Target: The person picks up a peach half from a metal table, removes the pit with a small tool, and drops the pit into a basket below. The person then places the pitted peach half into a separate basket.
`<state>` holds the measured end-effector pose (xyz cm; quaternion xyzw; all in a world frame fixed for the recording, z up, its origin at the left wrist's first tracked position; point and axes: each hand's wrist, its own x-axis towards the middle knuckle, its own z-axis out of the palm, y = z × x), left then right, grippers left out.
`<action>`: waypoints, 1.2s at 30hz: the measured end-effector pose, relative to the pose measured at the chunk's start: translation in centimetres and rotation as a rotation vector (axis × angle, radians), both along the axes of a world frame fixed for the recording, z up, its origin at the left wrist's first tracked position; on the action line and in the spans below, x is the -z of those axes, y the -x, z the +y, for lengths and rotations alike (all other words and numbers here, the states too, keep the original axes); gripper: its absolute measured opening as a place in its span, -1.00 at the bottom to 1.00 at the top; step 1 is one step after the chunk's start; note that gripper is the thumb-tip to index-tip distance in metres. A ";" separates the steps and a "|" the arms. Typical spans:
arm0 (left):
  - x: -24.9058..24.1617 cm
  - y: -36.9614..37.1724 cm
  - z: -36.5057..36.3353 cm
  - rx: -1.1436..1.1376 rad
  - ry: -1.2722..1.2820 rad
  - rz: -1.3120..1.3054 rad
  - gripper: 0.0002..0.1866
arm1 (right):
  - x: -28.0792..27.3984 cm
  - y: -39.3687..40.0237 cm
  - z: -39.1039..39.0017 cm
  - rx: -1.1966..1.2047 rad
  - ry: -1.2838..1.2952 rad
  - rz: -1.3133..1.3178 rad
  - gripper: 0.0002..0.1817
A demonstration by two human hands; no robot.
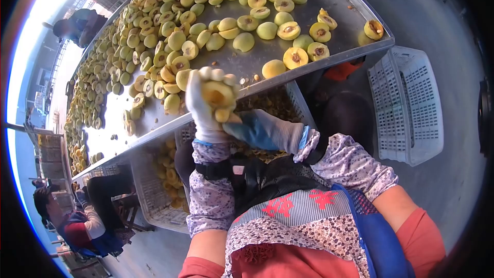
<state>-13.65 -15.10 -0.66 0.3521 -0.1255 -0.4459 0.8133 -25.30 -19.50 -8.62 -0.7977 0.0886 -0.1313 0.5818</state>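
Observation:
In the head view, my left hand [201, 105], in a white glove, is closed around a halved yellow-green fruit [217, 94] with its hollow facing up. My right hand [260, 128], in a blue and grey glove, is beside it, its fingertips pressed together at the lower edge of the fruit; whatever they pinch is too small to make out. Both hands are just off the near edge of a metal table [329, 31]. Many halved fruits [177, 41] lie cut side up or down across the table, some with brown pits.
A white plastic basket [406, 105] stands on the floor at the right. Under the table edge, another basket [154, 195] holds yellow pieces. A person [77, 226] sits at the lower left, and another [85, 23] is beyond the table at the upper left.

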 end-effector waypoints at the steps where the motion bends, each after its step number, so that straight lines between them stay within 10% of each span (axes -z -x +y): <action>1: 0.5 -1.6 0.6 -0.045 0.060 0.021 -0.79 | -4.5 2.1 0.1 0.003 -0.006 0.214 -0.53; 4: 0.9 -6.3 4.4 -0.301 0.024 -0.367 -0.85 | -5.2 3.1 -0.1 0.004 0.305 0.527 -0.57; 6: -0.4 -7.7 8.7 -0.599 -0.501 -1.164 -0.79 | -5.2 3.6 -0.3 0.003 0.297 0.553 -0.57; 8: -2.7 -9.5 11.7 -0.710 -0.668 -0.662 -0.68 | -4.3 3.8 -0.2 0.243 0.171 0.337 -0.59; 11: -2.8 -9.2 11.6 -0.841 -0.806 -1.017 -0.64 | -4.9 3.6 -0.2 0.282 0.245 0.362 -0.62; 18: -1.7 0.5 -4.3 0.229 -0.305 -1.415 -0.65 | -5.1 5.0 -1.2 0.120 0.372 0.547 -0.62; 24: 2.0 -1.8 -10.6 0.399 -0.501 -1.852 -0.63 | -5.8 5.0 -2.4 0.042 0.266 0.754 -0.51; 34: 1.9 -3.4 -8.8 0.346 -0.555 -1.894 -0.48 | -5.4 4.4 -2.5 0.052 0.334 0.708 -0.54; 36: 0.6 -4.3 -7.6 0.405 -0.534 -1.085 -0.54 | -5.6 4.8 -3.0 0.098 0.335 0.749 -0.54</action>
